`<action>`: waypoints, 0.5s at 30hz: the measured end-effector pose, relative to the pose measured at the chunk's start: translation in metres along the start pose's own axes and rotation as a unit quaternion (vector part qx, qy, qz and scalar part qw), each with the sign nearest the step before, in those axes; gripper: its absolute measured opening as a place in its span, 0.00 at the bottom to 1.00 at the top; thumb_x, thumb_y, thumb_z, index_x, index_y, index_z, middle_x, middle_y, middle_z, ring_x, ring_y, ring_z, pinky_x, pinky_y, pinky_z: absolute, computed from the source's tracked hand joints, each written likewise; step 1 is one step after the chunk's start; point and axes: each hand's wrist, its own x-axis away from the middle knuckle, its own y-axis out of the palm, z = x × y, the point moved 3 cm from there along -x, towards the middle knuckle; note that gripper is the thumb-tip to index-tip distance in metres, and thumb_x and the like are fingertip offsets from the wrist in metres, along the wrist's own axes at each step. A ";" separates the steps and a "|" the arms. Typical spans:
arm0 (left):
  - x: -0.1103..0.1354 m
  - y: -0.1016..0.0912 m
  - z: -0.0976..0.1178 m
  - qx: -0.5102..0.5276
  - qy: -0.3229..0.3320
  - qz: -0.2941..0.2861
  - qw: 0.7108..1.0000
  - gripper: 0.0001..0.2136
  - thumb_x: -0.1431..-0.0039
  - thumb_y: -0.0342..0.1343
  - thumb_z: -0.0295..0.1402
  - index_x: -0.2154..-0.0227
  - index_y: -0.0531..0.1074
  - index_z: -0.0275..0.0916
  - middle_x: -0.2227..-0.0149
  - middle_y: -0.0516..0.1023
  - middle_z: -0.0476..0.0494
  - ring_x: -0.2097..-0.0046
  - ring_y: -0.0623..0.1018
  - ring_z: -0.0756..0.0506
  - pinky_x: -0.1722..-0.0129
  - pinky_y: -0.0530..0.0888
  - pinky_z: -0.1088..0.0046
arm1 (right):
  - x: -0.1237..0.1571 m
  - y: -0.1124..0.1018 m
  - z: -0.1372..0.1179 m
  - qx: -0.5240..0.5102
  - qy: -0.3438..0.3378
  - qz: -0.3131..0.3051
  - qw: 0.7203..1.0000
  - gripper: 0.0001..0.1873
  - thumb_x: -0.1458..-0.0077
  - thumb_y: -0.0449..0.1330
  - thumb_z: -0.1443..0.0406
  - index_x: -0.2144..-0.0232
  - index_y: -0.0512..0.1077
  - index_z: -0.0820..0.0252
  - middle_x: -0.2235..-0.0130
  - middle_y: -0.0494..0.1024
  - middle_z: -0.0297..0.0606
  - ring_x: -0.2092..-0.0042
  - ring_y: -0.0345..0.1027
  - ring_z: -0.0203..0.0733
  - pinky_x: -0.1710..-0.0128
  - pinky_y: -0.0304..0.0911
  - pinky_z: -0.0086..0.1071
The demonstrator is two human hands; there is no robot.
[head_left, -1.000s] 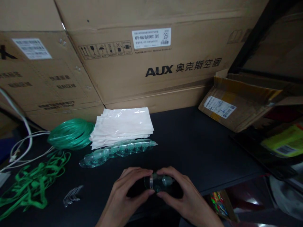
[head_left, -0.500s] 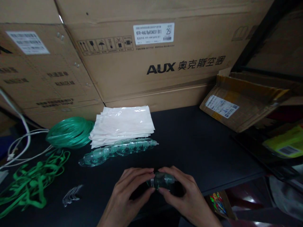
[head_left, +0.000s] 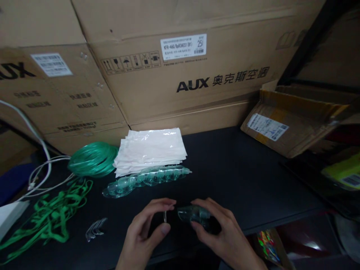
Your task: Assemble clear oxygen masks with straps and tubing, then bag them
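The hands are drawing apart above the black tabletop [head_left: 253, 176], the left hand [head_left: 147, 228] pinching a thin clear ring [head_left: 165, 216], the right hand [head_left: 222, 234] clasping a light, slippery-looking green plastic piece [head_left: 194, 214] by its body.

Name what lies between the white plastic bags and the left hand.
Head view: a clear green-tinted plastic strip lies between the white plastic bags and the left hand.

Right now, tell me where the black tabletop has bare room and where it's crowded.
The widest bare patch is the black tabletop, right of the white plastic bags, behind the right hand and before the flattened cardboard parcel. The left end is crowded: a green tubing coil, tangled green cord, white cables and small clear clips.
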 end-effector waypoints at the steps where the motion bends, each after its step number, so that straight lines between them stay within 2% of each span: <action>1: 0.002 -0.002 -0.001 0.017 -0.003 0.006 1.000 0.08 0.37 0.66 0.34 0.55 0.81 0.50 0.52 0.86 0.46 0.50 0.85 0.45 0.50 0.80 0.75 | 0.000 0.001 0.001 -0.003 0.004 -0.006 1.000 0.18 0.45 0.66 0.65 0.50 0.78 0.50 0.57 0.85 0.37 0.57 0.81 0.46 0.53 0.76 0.34; 4: 0.010 -0.012 -0.006 0.000 0.006 0.021 1.000 0.07 0.39 0.68 0.32 0.60 0.80 0.47 0.53 0.86 0.45 0.51 0.85 0.44 0.50 0.80 0.74 | -0.003 0.001 0.000 -0.016 0.006 -0.016 1.000 0.16 0.43 0.65 0.65 0.51 0.78 0.52 0.58 0.85 0.37 0.58 0.81 0.44 0.55 0.76 0.32; 7: 0.016 -0.021 -0.004 -0.112 0.020 -0.002 0.994 0.06 0.41 0.68 0.29 0.64 0.77 0.45 0.53 0.85 0.45 0.52 0.85 0.44 0.51 0.80 0.73 | -0.005 0.001 -0.002 -0.021 -0.002 -0.015 1.000 0.15 0.42 0.65 0.64 0.51 0.78 0.52 0.58 0.85 0.37 0.59 0.81 0.43 0.56 0.76 0.31; 9: 0.020 -0.026 0.000 -0.207 0.026 -0.033 0.977 0.06 0.40 0.67 0.28 0.65 0.77 0.45 0.52 0.84 0.46 0.52 0.84 0.45 0.51 0.80 0.72 | -0.005 0.000 -0.001 -0.014 -0.009 -0.006 1.000 0.15 0.42 0.65 0.64 0.52 0.79 0.52 0.57 0.86 0.37 0.58 0.82 0.43 0.56 0.76 0.30; 12: 0.026 -0.035 0.008 -0.306 0.041 -0.046 0.950 0.06 0.39 0.67 0.29 0.62 0.77 0.46 0.51 0.84 0.46 0.51 0.83 0.44 0.50 0.79 0.70 | -0.003 -0.001 0.001 -0.001 -0.031 0.012 0.999 0.16 0.44 0.66 0.64 0.52 0.79 0.49 0.57 0.87 0.34 0.58 0.83 0.42 0.55 0.77 0.29; 15: 0.033 -0.048 0.010 -0.366 0.051 -0.036 0.929 0.13 0.39 0.68 0.33 0.53 0.76 0.49 0.53 0.84 0.47 0.50 0.82 0.43 0.49 0.80 0.68 | -0.002 -0.001 0.005 0.003 -0.063 0.024 0.998 0.17 0.44 0.68 0.63 0.52 0.79 0.48 0.57 0.87 0.32 0.59 0.84 0.41 0.55 0.77 0.27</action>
